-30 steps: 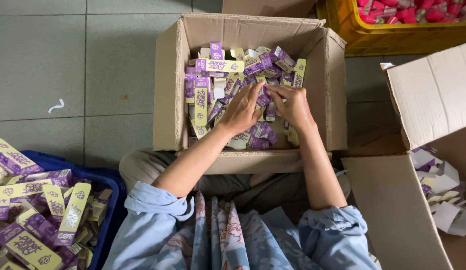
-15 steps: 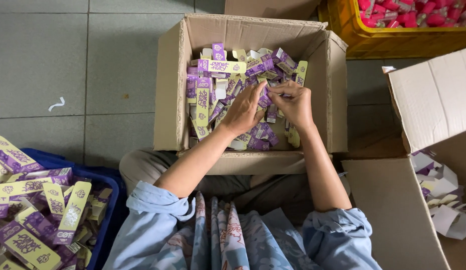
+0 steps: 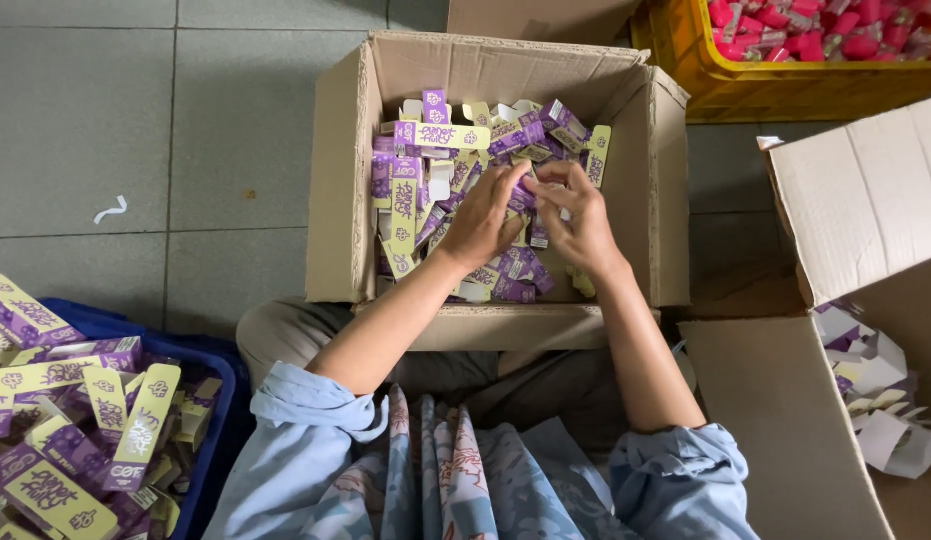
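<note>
Head view, looking down. A small purple-and-pale-yellow cardboard carton is pinched between the fingertips of both hands above the middle of the open brown corrugated cardboard box, just over the heap of loose purple-and-yellow cartons that fills it. The left hand is curled, thumb and forefinger closed on the carton's left end; the right hand is likewise curled, its fingertips closed on the right end (the carton is mostly hidden by the fingers, so its exact shape cannot be told, and it may be half folded). Both forearms reach forward from rolled pale-blue sleeves.

The box stands on the grey tiled floor, directly in front of the seated person's knees. At lower left, a blue plastic bin holds more cartons of the same kind. At right, a second brown cardboard box contains white and purple flat pieces. At upper right, a yellow plastic crate holds small pink items.
</note>
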